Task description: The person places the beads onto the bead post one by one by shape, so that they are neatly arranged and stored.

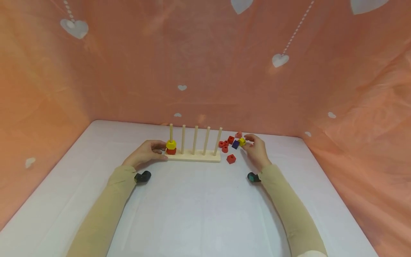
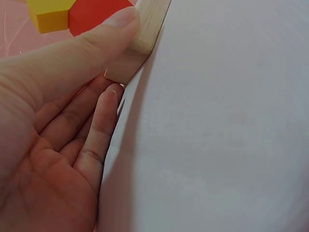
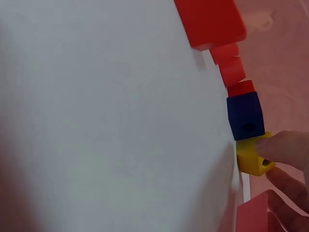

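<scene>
A wooden peg stand (image 1: pixel 193 157) with several upright pegs stands on the table. Its leftmost peg carries a yellow block (image 1: pixel 171 145) above a red block (image 1: pixel 171 151). My left hand (image 1: pixel 148 152) grips the stand's left end, the thumb (image 2: pixel 91 46) across its front beside the red block. At the right of the stand, my right hand (image 1: pixel 256 150) pinches a yellow block (image 3: pixel 247 157) with a hole in it, between thumb and finger. A dark blue block (image 3: pixel 245 116) touches that yellow one. A pink piece (image 3: pixel 252 212) lies close to the lower fingers.
Several red pieces (image 1: pixel 225 149) lie between the stand and my right hand. Nearer to me is a red pentagonal block (image 1: pixel 231 159). White cloth covers the table (image 1: pixel 192 207), and a pink curtain (image 1: pixel 205 64) with hearts rises behind it.
</scene>
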The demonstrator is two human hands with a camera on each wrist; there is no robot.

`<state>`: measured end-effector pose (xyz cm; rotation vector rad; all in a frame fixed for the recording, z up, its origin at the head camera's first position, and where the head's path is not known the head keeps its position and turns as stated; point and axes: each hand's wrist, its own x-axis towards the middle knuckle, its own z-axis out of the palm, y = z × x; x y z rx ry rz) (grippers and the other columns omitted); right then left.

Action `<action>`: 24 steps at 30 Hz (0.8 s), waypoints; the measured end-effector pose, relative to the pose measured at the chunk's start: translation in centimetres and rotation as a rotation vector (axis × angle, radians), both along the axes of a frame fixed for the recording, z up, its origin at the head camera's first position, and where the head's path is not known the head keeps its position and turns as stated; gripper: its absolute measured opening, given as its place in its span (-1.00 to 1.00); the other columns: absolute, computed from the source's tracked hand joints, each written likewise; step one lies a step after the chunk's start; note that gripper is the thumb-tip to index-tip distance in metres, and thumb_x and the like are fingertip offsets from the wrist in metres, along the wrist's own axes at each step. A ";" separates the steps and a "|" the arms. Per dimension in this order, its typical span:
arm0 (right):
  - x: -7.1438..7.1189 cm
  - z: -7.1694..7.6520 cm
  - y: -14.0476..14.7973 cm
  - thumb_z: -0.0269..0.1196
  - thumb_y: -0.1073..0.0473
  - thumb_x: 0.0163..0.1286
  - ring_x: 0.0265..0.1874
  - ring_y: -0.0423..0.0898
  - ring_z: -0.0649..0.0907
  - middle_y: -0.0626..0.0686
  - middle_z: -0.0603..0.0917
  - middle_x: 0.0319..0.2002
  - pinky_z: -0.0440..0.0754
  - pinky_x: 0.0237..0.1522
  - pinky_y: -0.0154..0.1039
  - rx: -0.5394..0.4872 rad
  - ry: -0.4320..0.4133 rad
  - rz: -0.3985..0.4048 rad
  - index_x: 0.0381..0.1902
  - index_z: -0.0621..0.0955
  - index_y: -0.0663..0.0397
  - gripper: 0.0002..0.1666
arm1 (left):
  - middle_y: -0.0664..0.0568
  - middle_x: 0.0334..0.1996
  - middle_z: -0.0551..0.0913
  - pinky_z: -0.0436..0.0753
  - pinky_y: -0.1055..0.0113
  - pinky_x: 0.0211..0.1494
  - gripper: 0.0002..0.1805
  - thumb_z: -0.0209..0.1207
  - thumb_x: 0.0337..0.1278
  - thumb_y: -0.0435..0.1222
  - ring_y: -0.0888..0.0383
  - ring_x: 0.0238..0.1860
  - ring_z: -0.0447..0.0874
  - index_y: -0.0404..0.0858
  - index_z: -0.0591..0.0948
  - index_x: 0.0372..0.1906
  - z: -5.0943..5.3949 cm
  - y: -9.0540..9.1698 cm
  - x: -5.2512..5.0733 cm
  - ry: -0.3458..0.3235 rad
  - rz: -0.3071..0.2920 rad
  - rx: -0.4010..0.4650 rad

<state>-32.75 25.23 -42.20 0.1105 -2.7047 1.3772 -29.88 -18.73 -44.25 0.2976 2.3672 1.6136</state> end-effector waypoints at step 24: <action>-1.0 -0.2 -0.4 0.20 0.40 0.30 0.04 0.14 0.47 0.22 0.52 0.04 0.50 0.15 -0.04 0.052 -0.050 -0.025 0.10 0.50 0.24 -0.61 | -0.13 0.11 0.52 0.48 0.15 0.19 -0.25 0.48 -0.16 -0.26 -0.05 0.03 0.48 -0.28 0.46 0.23 0.1 0.1 0.0 -0.025 0.013 0.004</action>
